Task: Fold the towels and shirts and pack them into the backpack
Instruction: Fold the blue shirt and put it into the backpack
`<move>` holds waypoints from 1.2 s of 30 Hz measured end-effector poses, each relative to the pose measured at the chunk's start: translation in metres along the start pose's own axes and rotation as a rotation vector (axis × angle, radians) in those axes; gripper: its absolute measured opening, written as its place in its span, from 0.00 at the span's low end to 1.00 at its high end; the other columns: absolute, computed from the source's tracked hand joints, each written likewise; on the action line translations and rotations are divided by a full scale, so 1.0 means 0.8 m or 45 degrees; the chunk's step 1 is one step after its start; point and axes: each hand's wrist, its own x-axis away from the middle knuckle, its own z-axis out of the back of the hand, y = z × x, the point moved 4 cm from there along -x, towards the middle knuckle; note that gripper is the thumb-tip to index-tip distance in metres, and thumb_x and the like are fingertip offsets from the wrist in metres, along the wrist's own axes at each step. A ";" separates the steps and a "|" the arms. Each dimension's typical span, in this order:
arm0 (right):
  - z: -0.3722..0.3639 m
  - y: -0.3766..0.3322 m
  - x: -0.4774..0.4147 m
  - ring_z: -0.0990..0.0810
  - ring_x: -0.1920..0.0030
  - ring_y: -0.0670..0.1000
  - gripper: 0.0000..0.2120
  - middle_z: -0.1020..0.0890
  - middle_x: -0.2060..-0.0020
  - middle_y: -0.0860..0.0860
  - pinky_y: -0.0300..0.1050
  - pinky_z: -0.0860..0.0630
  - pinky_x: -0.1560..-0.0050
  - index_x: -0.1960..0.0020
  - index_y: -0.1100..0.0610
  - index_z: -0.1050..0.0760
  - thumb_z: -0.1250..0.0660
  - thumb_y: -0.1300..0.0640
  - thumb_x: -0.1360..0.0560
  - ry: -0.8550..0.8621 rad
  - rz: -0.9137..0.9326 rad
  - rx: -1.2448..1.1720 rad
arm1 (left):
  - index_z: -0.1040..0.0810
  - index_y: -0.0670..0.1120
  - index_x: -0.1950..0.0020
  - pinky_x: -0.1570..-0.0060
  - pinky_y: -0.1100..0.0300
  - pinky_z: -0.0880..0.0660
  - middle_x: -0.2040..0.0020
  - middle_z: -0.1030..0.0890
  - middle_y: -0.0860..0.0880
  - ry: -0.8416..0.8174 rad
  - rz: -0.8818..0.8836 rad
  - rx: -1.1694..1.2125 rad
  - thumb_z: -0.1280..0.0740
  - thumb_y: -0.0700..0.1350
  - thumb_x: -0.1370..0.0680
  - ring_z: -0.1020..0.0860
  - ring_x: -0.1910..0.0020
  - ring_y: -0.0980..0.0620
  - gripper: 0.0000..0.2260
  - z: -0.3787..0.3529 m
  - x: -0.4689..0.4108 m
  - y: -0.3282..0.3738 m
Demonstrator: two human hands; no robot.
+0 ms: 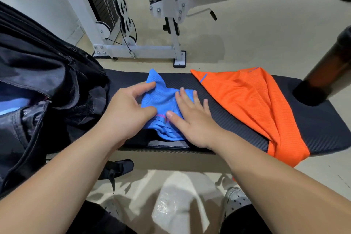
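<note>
— Blue waffle-knit cloth (163, 104), crumpled, lying about midway along the black padded bench surface (228, 118). Can you see it from there?

— I can. Who's got hold of it?

— Both hands are on it. The left hand (129, 110) has its fingers and thumb curled in, pinching a raised fold at the cloth's left side. The right hand (191, 119) lies flat on top with its fingers straight and spread, pressing the cloth down onto the surface.

— And the bag?

— The black fabric backpack (38, 81) sits at the left end, right beside the left hand, with its zip undone. A pale blue item (13, 104) shows in the opening, and I can't tell what it is.

— Anything else on the surface?

— An orange mesh shirt (250, 104), spread out to the right, just beside the right hand's fingertips. Its lower part hangs over the near edge. Past it, a dark cylindrical post (326, 70) rises at the right end.

— Behind?

— A white-framed weight-stack machine (136, 49) stands on the pale floor beyond the surface.
</note>
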 end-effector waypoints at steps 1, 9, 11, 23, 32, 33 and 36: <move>0.006 0.001 0.000 0.68 0.21 0.49 0.39 0.63 0.20 0.43 0.58 0.69 0.23 0.18 0.49 0.60 0.56 0.30 0.21 0.032 -0.009 -0.213 | 0.23 0.53 0.29 0.39 0.52 0.21 0.37 0.19 0.57 0.000 -0.032 -0.116 0.29 0.37 0.30 0.17 0.46 0.57 0.30 -0.004 0.000 0.009; 0.033 0.014 0.012 0.23 0.62 0.24 0.19 0.21 0.64 0.26 0.21 0.29 0.61 0.51 0.42 0.28 0.56 0.39 0.16 0.075 -0.132 -1.483 | 0.26 0.45 0.28 0.36 0.59 0.31 0.32 0.23 0.48 -0.180 -0.223 -0.706 0.33 0.40 0.26 0.27 0.32 0.48 0.25 -0.083 -0.008 0.075; 0.038 0.025 0.011 0.21 0.54 0.26 0.20 0.18 0.55 0.30 0.23 0.28 0.56 0.47 0.41 0.26 0.55 0.36 0.17 0.122 -0.074 -1.447 | 0.22 0.45 0.34 0.44 0.55 0.26 0.42 0.20 0.47 -0.285 -0.231 -0.701 0.34 0.41 0.25 0.23 0.41 0.46 0.19 -0.110 -0.003 0.076; 0.045 0.041 0.010 0.26 0.38 0.38 0.24 0.22 0.34 0.46 0.27 0.36 0.38 0.32 0.55 0.23 0.49 0.43 0.15 0.153 0.001 -0.946 | 0.17 0.51 0.48 0.58 0.64 0.30 0.63 0.22 0.60 -0.006 -0.289 -0.548 0.38 0.38 0.23 0.25 0.62 0.60 0.13 -0.096 0.002 0.071; 0.044 0.031 0.007 0.30 0.36 0.37 0.22 0.26 0.38 0.39 0.28 0.39 0.37 0.28 0.54 0.26 0.49 0.46 0.14 0.157 0.048 -0.896 | 0.54 0.52 0.17 0.22 0.38 0.54 0.17 0.56 0.52 -0.290 -0.312 -1.168 0.56 0.72 0.25 0.58 0.18 0.48 0.41 -0.127 -0.020 -0.011; 0.042 0.034 0.006 0.30 0.33 0.40 0.22 0.25 0.35 0.41 0.31 0.39 0.34 0.28 0.54 0.27 0.49 0.46 0.14 0.174 0.051 -0.850 | 0.55 0.52 0.17 0.22 0.38 0.55 0.17 0.57 0.52 -0.287 -0.335 -1.196 0.58 0.74 0.27 0.58 0.18 0.48 0.43 -0.125 -0.021 -0.016; 0.037 0.045 0.003 0.37 0.23 0.53 0.24 0.32 0.24 0.51 0.49 0.43 0.24 0.23 0.49 0.34 0.46 0.45 0.17 0.202 0.081 -0.189 | 0.57 0.51 0.17 0.22 0.38 0.56 0.17 0.58 0.51 -0.278 -0.362 -1.225 0.59 0.74 0.28 0.60 0.18 0.48 0.44 -0.124 -0.024 -0.025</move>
